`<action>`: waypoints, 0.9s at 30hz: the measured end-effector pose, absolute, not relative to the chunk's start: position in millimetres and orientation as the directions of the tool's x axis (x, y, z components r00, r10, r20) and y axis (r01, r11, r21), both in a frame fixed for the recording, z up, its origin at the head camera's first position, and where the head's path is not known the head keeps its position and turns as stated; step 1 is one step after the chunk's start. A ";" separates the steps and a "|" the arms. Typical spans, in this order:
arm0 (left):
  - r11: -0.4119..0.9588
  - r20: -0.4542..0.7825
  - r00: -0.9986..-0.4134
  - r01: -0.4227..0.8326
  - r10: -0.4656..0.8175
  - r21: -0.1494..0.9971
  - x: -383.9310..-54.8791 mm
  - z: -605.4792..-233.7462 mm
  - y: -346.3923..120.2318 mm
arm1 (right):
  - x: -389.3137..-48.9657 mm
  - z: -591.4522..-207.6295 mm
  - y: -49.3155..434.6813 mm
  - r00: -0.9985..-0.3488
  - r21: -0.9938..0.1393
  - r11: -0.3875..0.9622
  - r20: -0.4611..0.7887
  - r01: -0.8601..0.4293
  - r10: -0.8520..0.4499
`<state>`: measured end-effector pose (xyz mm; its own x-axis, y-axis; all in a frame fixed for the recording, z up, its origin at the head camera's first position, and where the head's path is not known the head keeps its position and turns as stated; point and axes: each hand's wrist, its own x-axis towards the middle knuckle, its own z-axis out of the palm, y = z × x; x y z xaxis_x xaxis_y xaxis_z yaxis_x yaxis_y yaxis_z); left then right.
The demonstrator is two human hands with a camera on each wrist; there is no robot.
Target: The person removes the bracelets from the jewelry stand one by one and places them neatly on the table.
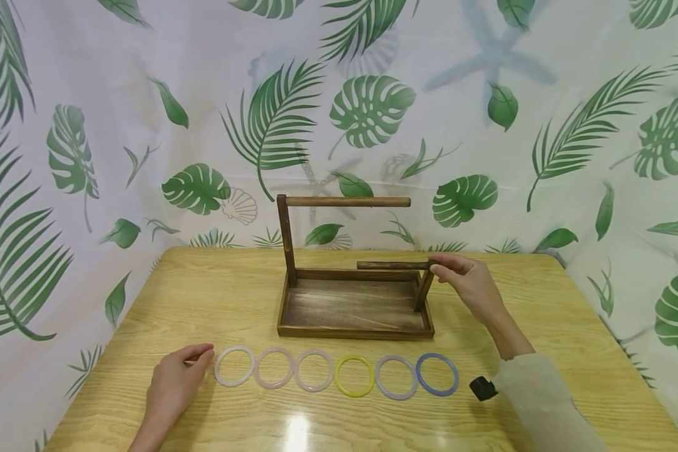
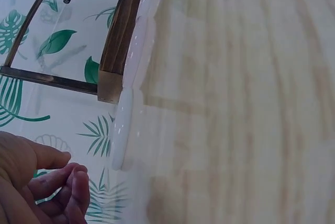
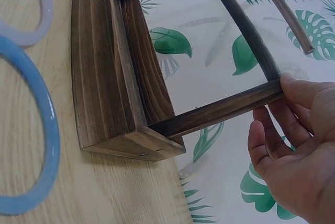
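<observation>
On the table stands a dark wooden jewelry rack [image 1: 356, 334], a shallow tray with a tall left post and a short right post, each bearing a horizontal bar. My right hand [image 1: 468, 285] pinches the top of the short post [image 3: 225, 108], where the lower bar joins it. My left hand [image 1: 175, 383] is at the left with fingers loosely curled, holding nothing. Nearest to it lies a white bangle [image 1: 218, 370]. In the same row follow two pale pinkish bangles [image 1: 258, 370], a yellow bangle [image 1: 355, 395], a lavender bangle [image 1: 396, 397] and a blue bangle [image 1: 437, 393].
The wooden table [image 1: 215, 289] has a leaf-print cloth [image 1: 373, 169] hanging behind it and at both sides. The tall post's upper bar [image 1: 350, 201] stretches over the tray with its right end free. A black device [image 1: 483, 388] sits at my right sleeve.
</observation>
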<state>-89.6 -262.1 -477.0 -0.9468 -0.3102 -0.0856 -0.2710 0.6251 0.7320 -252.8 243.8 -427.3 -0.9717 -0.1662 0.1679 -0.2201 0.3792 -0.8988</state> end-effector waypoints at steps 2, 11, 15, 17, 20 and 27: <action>0.614 -0.053 -0.947 -0.247 -0.316 0.749 -90.7 -475.1 -260.1 | -252.3 -426.6 244.5 -0.971 -0.897 0.383 0.168 -0.221 -0.168; 0.637 0.072 -0.957 -0.132 -0.283 0.759 -94.6 -465.1 -254.5 | -250.4 -425.6 249.4 -0.957 -0.880 0.390 0.205 -0.272 -0.206; 0.674 0.150 -0.955 -0.064 -0.255 0.736 -95.4 -462.0 -251.8 | -247.0 -423.7 249.9 -0.934 -0.841 0.420 0.255 -0.341 -0.249; 0.695 0.198 -0.952 -0.020 -0.232 0.718 -95.4 -459.6 -250.4 | -244.6 -422.3 248.5 -0.920 -0.807 0.452 0.281 -0.381 -0.275; 0.717 0.255 -0.948 0.043 -0.191 0.696 -96.0 -454.8 -249.2 | -241.2 -421.2 246.2 -0.897 -0.743 0.508 0.318 -0.436 -0.306; 0.754 0.318 -0.945 0.152 -0.080 0.639 -101.3 -444.0 -247.4 | -232.5 -413.7 241.6 -0.858 -0.581 0.632 0.365 -0.512 -0.360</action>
